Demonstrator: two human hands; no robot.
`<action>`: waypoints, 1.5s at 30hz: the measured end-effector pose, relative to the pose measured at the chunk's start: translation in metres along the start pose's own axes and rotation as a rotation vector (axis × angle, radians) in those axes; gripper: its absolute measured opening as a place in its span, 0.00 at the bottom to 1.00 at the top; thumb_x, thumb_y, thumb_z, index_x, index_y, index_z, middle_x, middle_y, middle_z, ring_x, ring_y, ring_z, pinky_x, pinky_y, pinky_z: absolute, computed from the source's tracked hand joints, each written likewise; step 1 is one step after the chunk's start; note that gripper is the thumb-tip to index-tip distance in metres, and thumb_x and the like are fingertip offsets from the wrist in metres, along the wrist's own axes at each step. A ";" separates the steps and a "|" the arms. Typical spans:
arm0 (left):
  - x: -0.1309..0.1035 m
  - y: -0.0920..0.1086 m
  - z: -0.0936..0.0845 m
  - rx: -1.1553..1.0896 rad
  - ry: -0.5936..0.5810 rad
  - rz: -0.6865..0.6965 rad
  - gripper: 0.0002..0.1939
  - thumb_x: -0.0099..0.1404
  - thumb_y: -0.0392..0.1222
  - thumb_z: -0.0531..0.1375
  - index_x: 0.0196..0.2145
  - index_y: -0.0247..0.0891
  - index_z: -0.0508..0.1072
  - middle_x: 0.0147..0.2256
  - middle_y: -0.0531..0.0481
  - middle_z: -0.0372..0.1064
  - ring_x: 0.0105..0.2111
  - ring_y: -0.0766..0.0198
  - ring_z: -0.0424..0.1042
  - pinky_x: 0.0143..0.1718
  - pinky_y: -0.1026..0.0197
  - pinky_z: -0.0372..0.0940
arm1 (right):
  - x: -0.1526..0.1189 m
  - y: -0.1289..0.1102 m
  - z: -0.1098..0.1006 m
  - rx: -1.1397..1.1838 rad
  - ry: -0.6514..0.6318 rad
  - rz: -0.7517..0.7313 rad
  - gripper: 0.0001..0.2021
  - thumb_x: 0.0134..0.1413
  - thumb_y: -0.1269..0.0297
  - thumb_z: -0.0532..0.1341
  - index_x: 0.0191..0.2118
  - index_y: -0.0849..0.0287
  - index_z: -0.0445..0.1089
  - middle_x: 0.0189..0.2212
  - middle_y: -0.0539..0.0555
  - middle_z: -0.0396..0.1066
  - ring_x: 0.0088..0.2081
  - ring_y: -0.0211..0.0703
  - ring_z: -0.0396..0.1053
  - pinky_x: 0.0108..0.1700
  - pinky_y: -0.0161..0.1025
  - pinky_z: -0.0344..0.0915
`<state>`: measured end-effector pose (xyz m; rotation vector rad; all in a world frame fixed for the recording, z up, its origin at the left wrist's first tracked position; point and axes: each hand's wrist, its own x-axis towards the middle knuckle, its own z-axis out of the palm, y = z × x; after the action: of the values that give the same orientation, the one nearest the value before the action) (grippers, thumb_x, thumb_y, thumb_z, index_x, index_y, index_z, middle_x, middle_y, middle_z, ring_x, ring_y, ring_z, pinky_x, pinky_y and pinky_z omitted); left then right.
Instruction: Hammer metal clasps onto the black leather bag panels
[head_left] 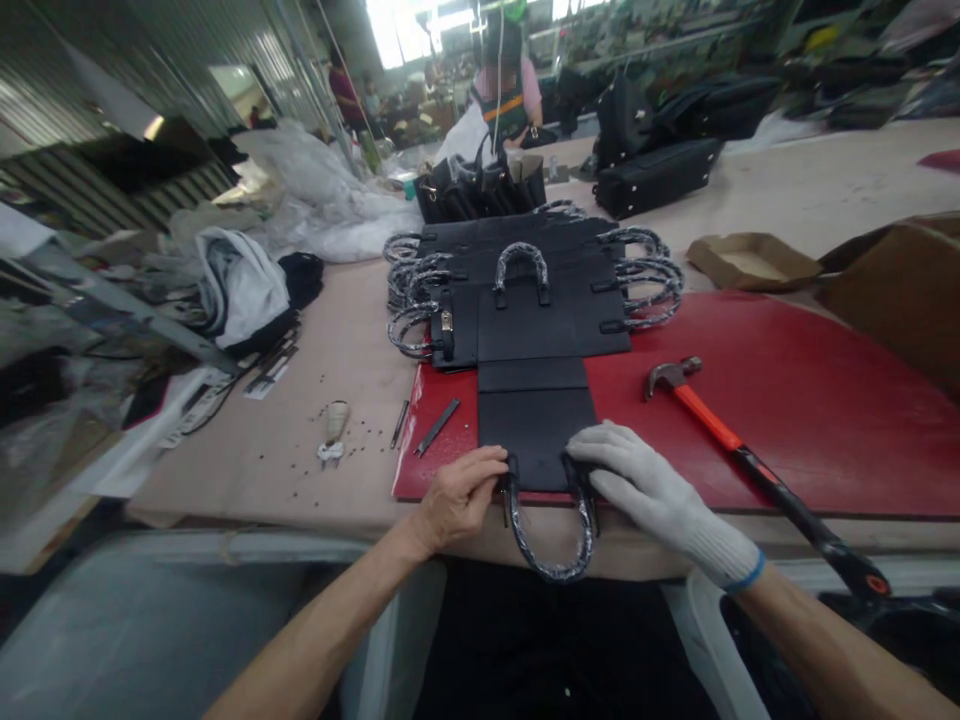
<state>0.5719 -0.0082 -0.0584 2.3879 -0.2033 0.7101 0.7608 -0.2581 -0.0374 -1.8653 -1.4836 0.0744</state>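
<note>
A black leather bag panel (pixel 534 420) lies over the edge of a red board, its plastic-wrapped handle (pixel 553 572) looping toward me past the table edge. My bare left hand (pixel 461 497) is closed at the handle's left end, thumb and fingers pinched there. At its right end, my right hand (pixel 649 482), in a white knit glove, has its fingers over the tab and is closed on it. The fingertips are partly hidden. Beyond the panel, several more black bag pieces (pixel 555 325) are stacked flat, with wrapped handles sticking out on both sides.
A claw hammer (pixel 705 415) with an orange and black handle lies on the red board (pixel 817 400). To the left are a metal punch (pixel 437 428), a thinner rod (pixel 400 424) and a wooden-handled tool (pixel 334 432). Finished-looking black bags (pixel 660 180) and a person (pixel 514 100) are farther back.
</note>
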 end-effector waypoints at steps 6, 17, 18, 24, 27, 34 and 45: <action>0.036 -0.025 -0.040 0.456 0.024 -0.636 0.09 0.71 0.39 0.59 0.45 0.36 0.77 0.47 0.38 0.76 0.49 0.51 0.76 0.54 0.50 0.71 | 0.004 0.003 0.014 -0.245 0.004 0.054 0.25 0.58 0.58 0.66 0.61 0.53 0.72 0.62 0.62 0.70 0.65 0.65 0.65 0.65 0.71 0.62; 0.079 -0.065 -0.097 0.457 -0.397 -0.977 0.15 0.63 0.54 0.66 0.32 0.39 0.79 0.29 0.47 0.76 0.33 0.54 0.75 0.34 0.59 0.63 | 0.001 0.019 0.021 -0.267 0.050 0.012 0.24 0.59 0.54 0.65 0.60 0.50 0.72 0.60 0.59 0.72 0.62 0.66 0.67 0.63 0.70 0.64; 0.079 -0.063 -0.095 0.443 -0.446 -0.958 0.14 0.62 0.54 0.67 0.31 0.39 0.79 0.28 0.47 0.76 0.32 0.55 0.75 0.33 0.59 0.62 | 0.001 0.018 0.022 -0.265 0.050 0.013 0.23 0.60 0.54 0.65 0.60 0.51 0.73 0.60 0.59 0.72 0.62 0.66 0.67 0.63 0.70 0.64; 0.081 -0.054 -0.077 0.488 -0.556 -0.917 0.07 0.60 0.42 0.65 0.26 0.39 0.77 0.26 0.46 0.75 0.31 0.55 0.75 0.32 0.59 0.60 | 0.006 0.009 0.019 -0.256 0.032 0.039 0.22 0.60 0.57 0.64 0.59 0.54 0.74 0.59 0.60 0.73 0.62 0.64 0.67 0.65 0.69 0.62; 0.079 -0.056 -0.078 0.395 -0.551 -0.890 0.10 0.61 0.40 0.61 0.23 0.39 0.73 0.21 0.48 0.71 0.27 0.57 0.73 0.30 0.59 0.60 | 0.006 0.003 0.016 -0.240 0.015 0.074 0.22 0.59 0.59 0.66 0.59 0.54 0.74 0.60 0.61 0.72 0.63 0.63 0.67 0.67 0.69 0.60; 0.056 -0.044 -0.073 -0.269 -0.058 -0.910 0.15 0.59 0.52 0.62 0.34 0.37 0.71 0.25 0.50 0.74 0.24 0.61 0.73 0.27 0.61 0.67 | 0.006 -0.003 0.014 -0.216 0.008 0.093 0.22 0.58 0.62 0.67 0.58 0.57 0.75 0.60 0.62 0.72 0.64 0.62 0.65 0.68 0.68 0.58; 0.021 -0.030 -0.028 -0.735 0.554 -0.916 0.25 0.55 0.53 0.72 0.40 0.37 0.66 0.36 0.48 0.79 0.35 0.57 0.82 0.44 0.50 0.78 | 0.007 -0.003 0.013 -0.213 -0.019 0.111 0.23 0.58 0.62 0.67 0.59 0.58 0.74 0.60 0.63 0.71 0.65 0.63 0.64 0.68 0.67 0.58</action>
<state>0.5865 0.0336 -0.0447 1.2882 0.7014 0.6413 0.7540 -0.2451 -0.0425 -2.1221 -1.4468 -0.0144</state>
